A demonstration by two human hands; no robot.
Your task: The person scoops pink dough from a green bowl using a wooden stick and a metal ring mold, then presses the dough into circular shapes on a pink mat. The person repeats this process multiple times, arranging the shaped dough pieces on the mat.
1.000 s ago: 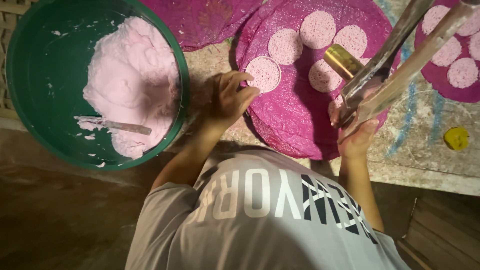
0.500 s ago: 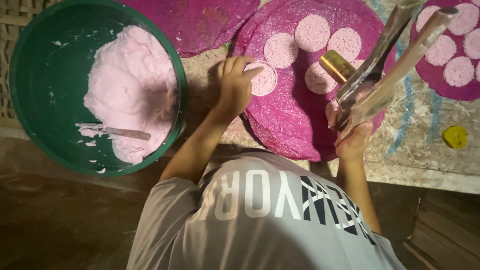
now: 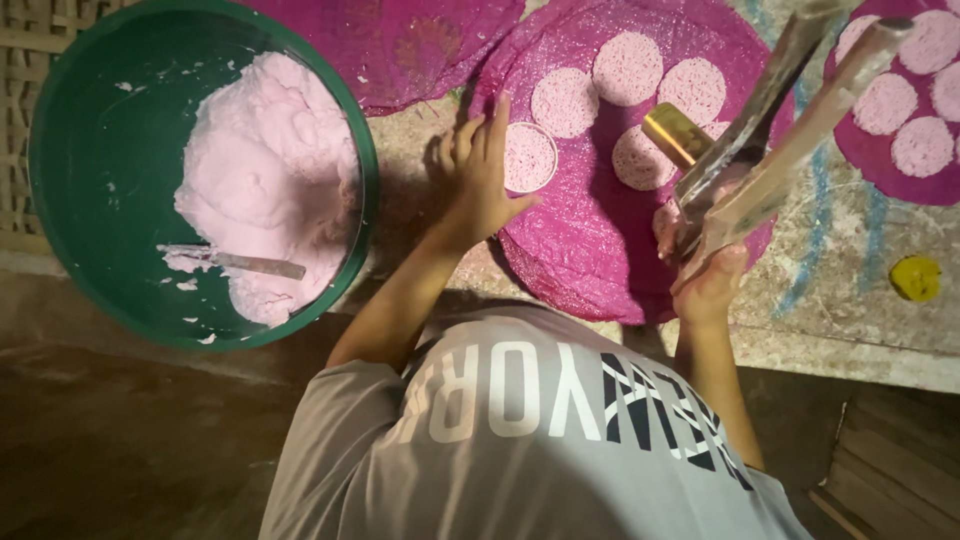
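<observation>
My left hand [image 3: 478,172] lies flat and spread on a round magenta mat [image 3: 590,260]. Its fingertips rest beside a small ring-shaped mould filled with pink dough [image 3: 528,157]. Several flat pink dough discs [image 3: 628,68] lie on the same mat. My right hand [image 3: 705,265] is closed around the lower end of a long metal press tool [image 3: 770,140], which slants up to the right. A brass cylinder [image 3: 678,133] sits at the tool's side, above the mat.
A large green basin [image 3: 40,200] at the left holds a mound of pink dough [image 3: 270,170] with a metal spatula [image 3: 240,263] stuck in it. Another magenta mat [image 3: 400,50] lies at the top. A third mat [image 3: 860,150] at the right carries discs. A yellow lump [image 3: 915,277] sits nearby.
My left hand has moved from near the basin's edge onto the mat and now lies flat beside the filled ring mould. My right hand keeps the press tool almost still.
</observation>
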